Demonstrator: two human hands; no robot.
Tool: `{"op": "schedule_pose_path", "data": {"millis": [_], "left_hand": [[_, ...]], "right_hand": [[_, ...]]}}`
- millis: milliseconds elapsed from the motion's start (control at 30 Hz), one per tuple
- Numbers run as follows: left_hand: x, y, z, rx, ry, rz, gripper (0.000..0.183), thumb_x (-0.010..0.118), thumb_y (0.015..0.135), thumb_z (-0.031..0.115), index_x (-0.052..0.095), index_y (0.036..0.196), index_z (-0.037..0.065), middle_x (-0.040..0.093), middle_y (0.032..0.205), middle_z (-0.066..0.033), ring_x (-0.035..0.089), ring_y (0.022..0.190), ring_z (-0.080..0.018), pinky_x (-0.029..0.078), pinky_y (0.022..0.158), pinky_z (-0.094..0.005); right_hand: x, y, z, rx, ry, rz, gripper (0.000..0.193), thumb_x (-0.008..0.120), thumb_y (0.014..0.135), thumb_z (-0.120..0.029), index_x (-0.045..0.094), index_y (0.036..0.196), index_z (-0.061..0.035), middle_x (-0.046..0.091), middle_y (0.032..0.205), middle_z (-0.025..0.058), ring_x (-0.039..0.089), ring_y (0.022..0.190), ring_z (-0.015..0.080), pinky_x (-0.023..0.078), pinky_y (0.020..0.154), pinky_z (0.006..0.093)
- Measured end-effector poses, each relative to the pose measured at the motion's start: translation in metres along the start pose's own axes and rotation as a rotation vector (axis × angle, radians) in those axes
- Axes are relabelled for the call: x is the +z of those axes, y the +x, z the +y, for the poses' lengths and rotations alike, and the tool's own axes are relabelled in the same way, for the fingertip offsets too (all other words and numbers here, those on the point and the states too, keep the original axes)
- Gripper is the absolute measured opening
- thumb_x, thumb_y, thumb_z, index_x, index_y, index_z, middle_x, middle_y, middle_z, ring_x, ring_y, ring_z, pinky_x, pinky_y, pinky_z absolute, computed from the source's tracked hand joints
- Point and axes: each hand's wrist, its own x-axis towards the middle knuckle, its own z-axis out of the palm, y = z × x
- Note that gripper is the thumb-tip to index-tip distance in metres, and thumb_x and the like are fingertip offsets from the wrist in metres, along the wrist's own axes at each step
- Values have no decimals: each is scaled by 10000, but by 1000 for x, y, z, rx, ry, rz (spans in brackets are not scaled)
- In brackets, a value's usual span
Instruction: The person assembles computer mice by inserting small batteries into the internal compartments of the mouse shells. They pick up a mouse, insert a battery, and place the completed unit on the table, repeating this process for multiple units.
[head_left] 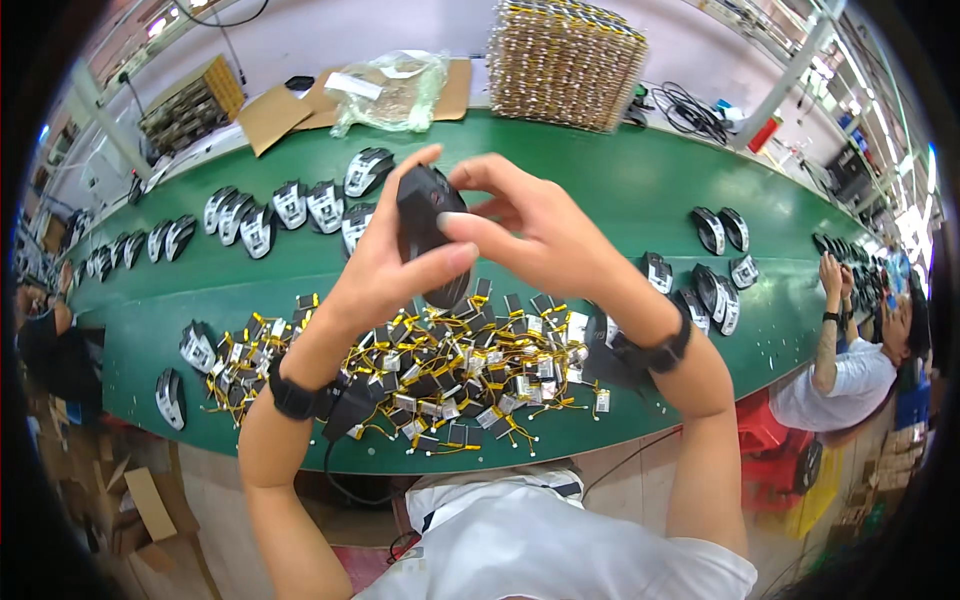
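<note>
Above the middle of the green table I hold up a black computer mouse [422,208]. My left hand [375,262] wraps round its left side and underside, the thumb lying across the front of it. From the other side my right hand [530,215] grips it, with the thumb pressed on its surface and the index finger curled at its upper edge. Below both hands spreads a heap of small flat battery packs [440,375] with yellow tape and thin wires ending in white plugs. Part of the mouse is hidden by my fingers.
Several black-and-silver mouse parts [257,232] stand in rows at left; more [712,292] lie at right. Along the back are a tall stack of trays [565,65], a clear plastic bag [395,90] on cardboard, and coiled black cable [690,110]. A co-worker [840,380] sits at right.
</note>
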Motion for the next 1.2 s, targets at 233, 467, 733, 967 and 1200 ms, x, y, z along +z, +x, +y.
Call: {"op": "schedule_pose_path", "data": {"millis": [233, 467, 733, 967, 1200], "left_hand": [[17, -113, 21, -138, -538, 225, 1128, 825, 720, 428, 140, 1556, 103, 597, 1159, -245, 708, 873, -371, 606, 701, -449], [53, -150, -50, -1, -798, 365, 983, 699, 837, 435, 110, 1556, 112, 558, 1225, -274, 683, 931, -421, 606, 723, -490], [69, -135, -49, -55, -787, 401, 927, 685, 876, 370, 109, 1551, 101, 561, 1223, -245, 686, 979, -386, 587, 833, -455], [77, -131, -48, -47, -780, 419, 946, 684, 858, 410, 119, 1554, 110, 564, 1210, -236, 683, 982, -372, 589, 835, -451], [80, -130, -52, -44, -787, 440, 936, 676, 857, 444, 144, 1549, 107, 559, 1210, -236, 648, 1033, -342, 578, 854, -449]], "right_hand": [[-14, -88, 43, 144, -347, -240, 193, 722, 852, -212, 699, 979, -69, 707, 994, 98, 692, 827, 258, 547, 707, 359], [47, -107, 76, 130, -382, -189, 108, 700, 852, -161, 706, 908, -69, 703, 797, 83, 662, 763, 291, 520, 693, 404], [48, -126, 21, 22, -49, -57, 162, 705, 863, -60, 758, 1015, -61, 748, 918, 96, 685, 694, 226, 515, 609, 337], [49, -134, -1, -22, -238, 20, 192, 750, 793, -24, 766, 978, -73, 717, 832, 70, 660, 699, 207, 501, 602, 309], [52, -136, -12, 8, -180, 42, 157, 746, 787, -4, 753, 940, -36, 716, 836, 91, 679, 718, 234, 530, 628, 317]]}}
